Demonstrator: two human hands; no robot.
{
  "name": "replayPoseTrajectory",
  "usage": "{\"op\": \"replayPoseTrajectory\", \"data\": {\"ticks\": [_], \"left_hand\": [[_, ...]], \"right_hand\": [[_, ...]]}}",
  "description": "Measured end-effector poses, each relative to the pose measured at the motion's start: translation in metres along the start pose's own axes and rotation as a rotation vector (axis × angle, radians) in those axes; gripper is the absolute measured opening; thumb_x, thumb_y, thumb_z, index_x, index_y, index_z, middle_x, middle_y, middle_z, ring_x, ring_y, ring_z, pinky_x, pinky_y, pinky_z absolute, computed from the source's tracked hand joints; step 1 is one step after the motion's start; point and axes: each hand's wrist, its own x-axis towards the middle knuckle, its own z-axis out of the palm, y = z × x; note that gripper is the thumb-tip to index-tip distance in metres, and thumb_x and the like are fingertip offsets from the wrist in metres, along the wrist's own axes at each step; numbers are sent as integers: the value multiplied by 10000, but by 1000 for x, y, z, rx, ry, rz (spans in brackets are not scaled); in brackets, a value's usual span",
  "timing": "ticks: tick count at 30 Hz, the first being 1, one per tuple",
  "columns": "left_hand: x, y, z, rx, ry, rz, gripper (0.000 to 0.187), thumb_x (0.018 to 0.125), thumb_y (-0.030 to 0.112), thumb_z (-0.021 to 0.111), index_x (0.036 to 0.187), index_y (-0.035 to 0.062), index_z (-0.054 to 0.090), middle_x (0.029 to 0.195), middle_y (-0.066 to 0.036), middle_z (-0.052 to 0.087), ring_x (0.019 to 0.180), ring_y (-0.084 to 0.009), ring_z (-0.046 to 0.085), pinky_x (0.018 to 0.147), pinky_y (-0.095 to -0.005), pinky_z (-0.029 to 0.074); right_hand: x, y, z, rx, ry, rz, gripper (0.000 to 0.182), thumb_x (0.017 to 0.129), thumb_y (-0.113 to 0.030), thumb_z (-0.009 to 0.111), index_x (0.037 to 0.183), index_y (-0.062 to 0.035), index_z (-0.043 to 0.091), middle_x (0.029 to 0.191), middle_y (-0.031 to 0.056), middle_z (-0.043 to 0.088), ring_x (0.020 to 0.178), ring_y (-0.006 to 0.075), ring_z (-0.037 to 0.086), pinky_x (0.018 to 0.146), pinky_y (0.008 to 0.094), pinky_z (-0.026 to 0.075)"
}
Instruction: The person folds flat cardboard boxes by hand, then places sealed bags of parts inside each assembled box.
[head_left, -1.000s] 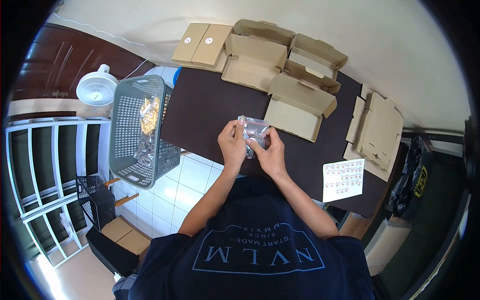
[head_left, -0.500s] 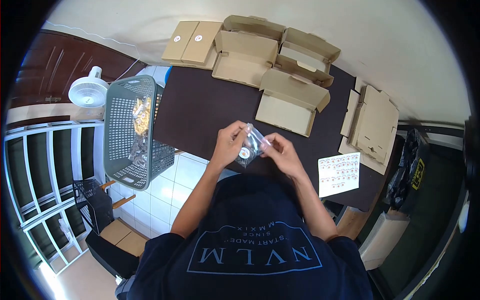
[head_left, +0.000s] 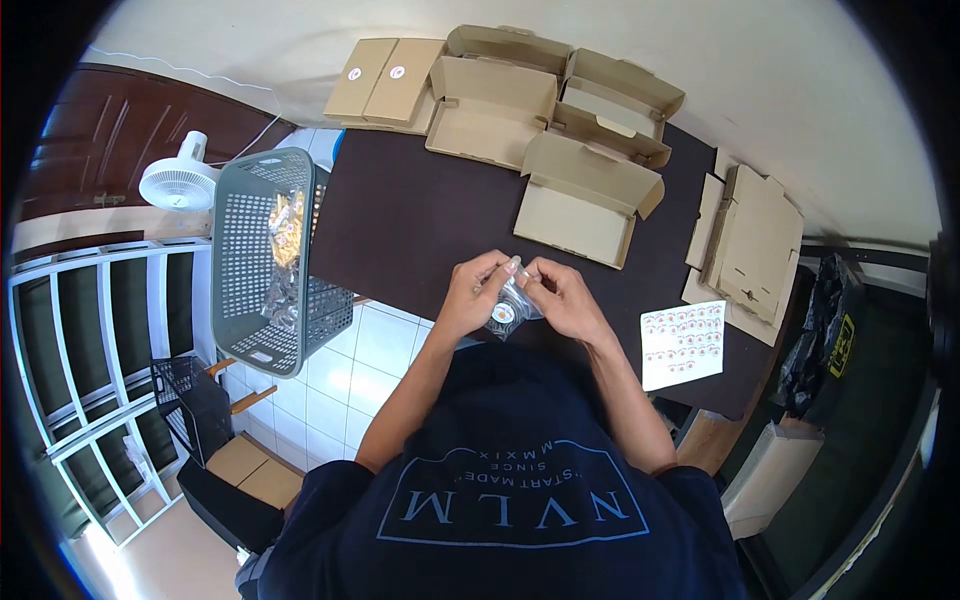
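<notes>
A clear plastic bag [head_left: 513, 309] with dark contents and a round white sticker [head_left: 501, 314] is between my hands, above the table's near edge. My left hand [head_left: 472, 293] pinches its top from the left side. From the right, my right hand [head_left: 567, 300] grips the top too, with thumb and fingers closed on the plastic. Both hands' fingertips nearly meet at the bag's mouth. Just beyond them stands an open cardboard box [head_left: 575, 218], lid raised.
More open boxes [head_left: 487, 112] and closed stickered boxes [head_left: 386, 83] line the dark table's [head_left: 400, 220] far side. At right are flattened cardboard [head_left: 752, 240] and a sticker sheet [head_left: 682, 345]. A grey basket [head_left: 240, 260] with filled bags stands left, near a white fan [head_left: 180, 180].
My right hand has moved in beside the left at the bag's top. The bag has shifted slightly right and hangs more upright, with its top gathered between the fingers.
</notes>
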Motion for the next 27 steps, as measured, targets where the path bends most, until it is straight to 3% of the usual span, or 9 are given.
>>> {"op": "replayPoseTrajectory", "data": {"ticks": [2,9,12,14,17,18,19,25,27], "left_hand": [[2,-10,-3,-101,55,-64,213,1000,165,562,875,9,636,735,3,619,673,-36,538,618,-218,436],[7,-20,-4,-104,104,-58,226,997,166,568,864,-7,628,669,6,585,622,-38,524,548,-223,418],[7,-18,-7,-277,303,-92,228,1015,198,536,878,26,596,662,-25,599,597,-88,602,548,-246,488],[17,-22,-33,-346,464,-54,224,1032,221,497,896,56,562,633,-60,606,554,-147,639,530,-260,517],[15,-9,-35,-421,339,-24,206,1053,219,445,950,62,531,727,-80,631,743,-186,692,721,-315,558],[15,-6,-28,-514,314,-9,215,1055,227,445,948,57,524,802,-68,615,769,-181,688,748,-313,553],[16,-3,-17,-604,287,7,225,1056,235,445,946,52,517,878,-56,599,795,-176,683,775,-312,547],[17,-7,13,-957,146,95,168,1048,220,465,1100,70,519,1045,-107,629,1014,-185,620,907,-345,493],[15,-4,6,-527,196,-66,247,1028,219,506,1230,78,487,1128,-126,613,1163,-234,588,968,-374,491]], "right_hand": [[-3,4,-2,9,-15,34,202,917,-149,604,810,22,607,628,57,590,556,98,511,521,292,411],[-12,2,-19,-90,-111,18,210,911,-152,595,793,21,605,610,57,581,562,101,544,530,289,426],[-15,8,-27,-74,-97,91,189,902,-127,606,775,14,613,619,46,588,581,98,555,550,281,451],[-17,22,-35,169,5,108,131,882,-117,672,870,6,630,754,50,638,666,99,591,586,269,494],[-12,2,-23,197,128,141,203,883,-118,712,1022,-16,605,937,48,632,817,109,608,654,248,517],[-6,4,-19,160,93,143,405,854,-123,754,1191,-15,557,1098,94,627,929,132,616,672,269,537],[0,3,-13,109,84,86,452,863,-111,741,1250,-9,531,1172,125,617,974,155,621,669,278,552],[29,-7,-31,237,-17,115,306,851,-58,734,1117,37,617,1046,124,663,873,176,658,600,281,594],[36,-4,-51,88,-10,73,211,854,-11,708,1048,42,645,989,112,671,831,159,654,569,278,599]]}}
